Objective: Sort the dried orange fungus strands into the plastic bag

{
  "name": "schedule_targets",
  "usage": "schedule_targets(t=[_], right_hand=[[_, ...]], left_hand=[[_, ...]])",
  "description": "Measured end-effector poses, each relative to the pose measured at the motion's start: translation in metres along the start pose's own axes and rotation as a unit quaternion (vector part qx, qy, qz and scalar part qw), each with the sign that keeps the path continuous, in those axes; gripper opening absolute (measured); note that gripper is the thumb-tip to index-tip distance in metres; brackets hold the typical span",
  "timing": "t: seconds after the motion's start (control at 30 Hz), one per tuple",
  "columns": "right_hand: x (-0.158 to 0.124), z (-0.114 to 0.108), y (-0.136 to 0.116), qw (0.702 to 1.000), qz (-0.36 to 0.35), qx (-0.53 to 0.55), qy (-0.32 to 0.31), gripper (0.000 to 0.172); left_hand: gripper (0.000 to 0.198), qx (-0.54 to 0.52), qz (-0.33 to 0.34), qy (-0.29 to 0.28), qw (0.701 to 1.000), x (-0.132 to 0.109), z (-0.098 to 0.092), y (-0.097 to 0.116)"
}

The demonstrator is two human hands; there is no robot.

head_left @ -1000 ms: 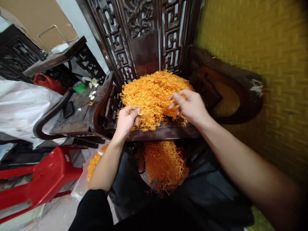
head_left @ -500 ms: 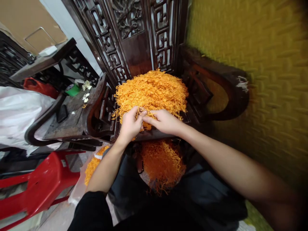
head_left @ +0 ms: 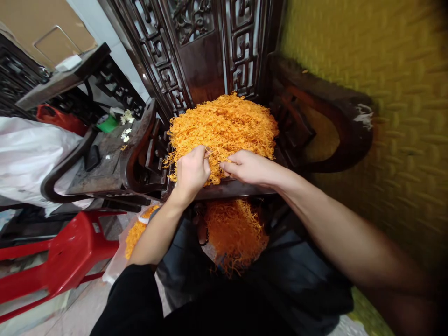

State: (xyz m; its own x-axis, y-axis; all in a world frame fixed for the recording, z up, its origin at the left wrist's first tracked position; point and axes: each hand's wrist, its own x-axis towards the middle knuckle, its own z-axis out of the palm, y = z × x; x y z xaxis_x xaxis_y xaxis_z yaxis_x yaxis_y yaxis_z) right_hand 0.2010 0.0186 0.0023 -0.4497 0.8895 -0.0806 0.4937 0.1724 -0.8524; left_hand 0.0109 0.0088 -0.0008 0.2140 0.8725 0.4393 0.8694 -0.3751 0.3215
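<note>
A yellow-green textured wall fills the right side, blurred toward its edge. Against it stands a dark carved wooden armchair with a fretwork back and a curved right armrest. Its seat serves as the worktop, and a big heap of thin orange strands covers most of that seat, reaching the backrest and spilling to the front edge.

To the left a second dark wooden seat stands just beside the chair, carrying a small black object, a few white flowers and a green item. A white plastic sack lies farther left, with a red bag behind it. A red plastic stool stands on the pale tiled floor at lower left.

A smaller mass of the same orange strands rests below the seat edge on dark cloth in the person's lap, and another orange clump sits in a clear bag near the floor.

The left hand is curled at the front of the heap, fingers pressed together around a tuft of strands. The right hand lies just beside it, thumb and fingertips seemingly pinching a few strands, though the strands hide the tips. The two hands nearly touch.
</note>
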Motion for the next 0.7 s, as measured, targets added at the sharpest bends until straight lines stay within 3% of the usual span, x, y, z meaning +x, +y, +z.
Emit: schedule_targets(t=[0.13, 0.27, 0.33, 0.4, 0.5, 0.6, 0.7], right_hand=[[-0.006, -0.001, -0.002, 0.997, 0.046, 0.038, -0.04, 0.04], [-0.019, -0.008, 0.005, 0.982, 0.088, 0.093, -0.141, 0.037], [-0.025, -0.011, 0.01, 0.967, 0.081, 0.167, -0.174, 0.033], [-0.027, -0.013, 0.013, 0.95, 0.051, 0.244, -0.188, 0.027], [-0.027, -0.012, 0.011, 0.938, 0.021, 0.305, -0.163, 0.025], [-0.02, -0.007, 0.007, 0.927, 0.021, 0.356, -0.117, 0.029], [-0.011, 0.001, 0.005, 0.923, -0.002, 0.383, -0.05, 0.034]], left_hand=[[0.015, 0.0, 0.0, 0.017, 1.0, 0.012, -0.002, -0.011], [0.009, -0.039, -0.109, 0.184, 0.976, 0.028, -0.021, -0.051], [0.013, -0.15, -0.166, 0.206, 0.953, 0.028, -0.025, -0.062], [0.018, -0.314, -0.189, 0.15, 0.918, 0.022, -0.023, -0.057], [0.028, -0.504, -0.193, 0.057, 0.84, 0.012, -0.016, -0.03], [0.03, -0.601, -0.217, 0.004, 0.769, 0.008, -0.018, -0.007], [0.025, -0.655, -0.235, -0.031, 0.718, 0.009, -0.023, 0.001]])
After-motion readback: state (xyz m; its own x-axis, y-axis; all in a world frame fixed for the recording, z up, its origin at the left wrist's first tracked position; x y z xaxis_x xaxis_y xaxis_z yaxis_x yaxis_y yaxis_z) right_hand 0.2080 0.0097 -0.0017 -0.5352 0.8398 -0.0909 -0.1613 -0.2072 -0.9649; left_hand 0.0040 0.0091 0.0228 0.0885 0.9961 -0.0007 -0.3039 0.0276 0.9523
